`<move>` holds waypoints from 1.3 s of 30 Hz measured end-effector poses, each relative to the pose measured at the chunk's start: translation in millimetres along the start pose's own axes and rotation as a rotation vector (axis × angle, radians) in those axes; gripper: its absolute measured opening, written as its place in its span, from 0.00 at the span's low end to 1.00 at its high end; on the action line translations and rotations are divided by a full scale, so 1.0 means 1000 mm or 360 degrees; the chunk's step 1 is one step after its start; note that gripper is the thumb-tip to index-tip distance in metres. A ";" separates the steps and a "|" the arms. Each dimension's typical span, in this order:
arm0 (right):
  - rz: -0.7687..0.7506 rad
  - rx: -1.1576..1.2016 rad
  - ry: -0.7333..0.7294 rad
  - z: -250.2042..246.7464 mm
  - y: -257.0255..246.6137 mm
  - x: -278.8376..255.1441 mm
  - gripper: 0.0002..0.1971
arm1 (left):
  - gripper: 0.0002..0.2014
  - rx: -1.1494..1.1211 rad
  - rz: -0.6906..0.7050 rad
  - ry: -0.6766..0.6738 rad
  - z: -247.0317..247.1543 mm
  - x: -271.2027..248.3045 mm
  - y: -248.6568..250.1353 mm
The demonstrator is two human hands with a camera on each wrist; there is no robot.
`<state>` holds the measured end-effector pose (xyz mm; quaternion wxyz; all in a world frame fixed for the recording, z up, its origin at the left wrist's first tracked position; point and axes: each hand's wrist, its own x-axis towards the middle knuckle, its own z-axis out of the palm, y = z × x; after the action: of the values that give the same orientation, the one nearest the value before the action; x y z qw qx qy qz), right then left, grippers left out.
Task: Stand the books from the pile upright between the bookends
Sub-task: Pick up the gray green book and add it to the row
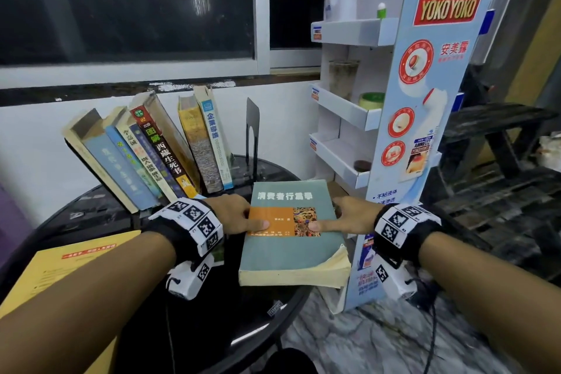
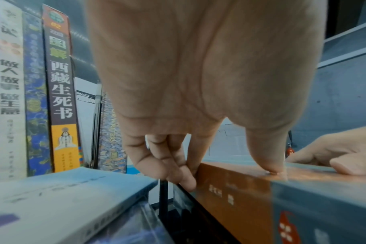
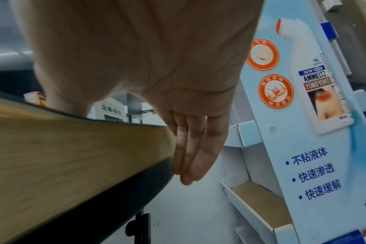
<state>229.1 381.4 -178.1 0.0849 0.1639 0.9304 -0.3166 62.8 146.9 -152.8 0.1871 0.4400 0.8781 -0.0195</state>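
I hold a thick green book (image 1: 288,249) with an orange band flat, cover up, over the round table's right edge. My left hand (image 1: 243,215) grips its spine side; the thumb (image 2: 267,156) presses the cover and the fingers (image 2: 173,171) curl under the edge. On the page side is my right hand (image 1: 343,215), thumb on the cover and fingers (image 3: 190,156) straight down along the yellowed pages (image 3: 73,156). Several books (image 1: 151,155) stand leaning left at the back. A black bookend (image 1: 253,127) stands right of them, with a gap between.
A light blue book (image 2: 63,198) lies flat left of the held one. A yellow envelope (image 1: 60,270) lies on the dark glass table (image 1: 100,209) at the front left. A tall cardboard display stand (image 1: 425,118) is close on the right. A white wall and window are behind.
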 end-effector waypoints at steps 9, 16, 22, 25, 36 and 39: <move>-0.0023 0.0181 -0.0160 -0.002 -0.004 0.000 0.30 | 0.34 -0.0019 -0.0156 0.0023 0.005 0.014 0.006; -0.0243 0.0429 -0.0121 0.004 -0.001 -0.001 0.32 | 0.26 -0.0152 -0.0123 0.0085 0.007 0.011 0.006; -0.0380 0.0620 -0.0107 0.005 -0.010 -0.014 0.26 | 0.25 -0.0382 -0.0058 0.0102 0.012 0.002 0.001; -0.0407 0.0656 -0.0064 0.006 -0.011 -0.019 0.26 | 0.25 -0.0501 -0.0044 0.0131 0.015 -0.001 -0.003; -0.0420 0.0740 0.0214 -0.009 -0.013 -0.029 0.31 | 0.16 -0.1377 0.0187 0.0328 0.008 -0.022 0.000; -0.0460 0.0731 0.0402 -0.021 -0.024 -0.029 0.30 | 0.22 -0.1454 0.0306 0.0495 -0.009 -0.033 0.004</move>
<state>246.4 369.4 -140.5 -0.1167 0.0827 0.8513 -0.5049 81.4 126.1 -132.7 0.2287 0.3896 0.7698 0.4509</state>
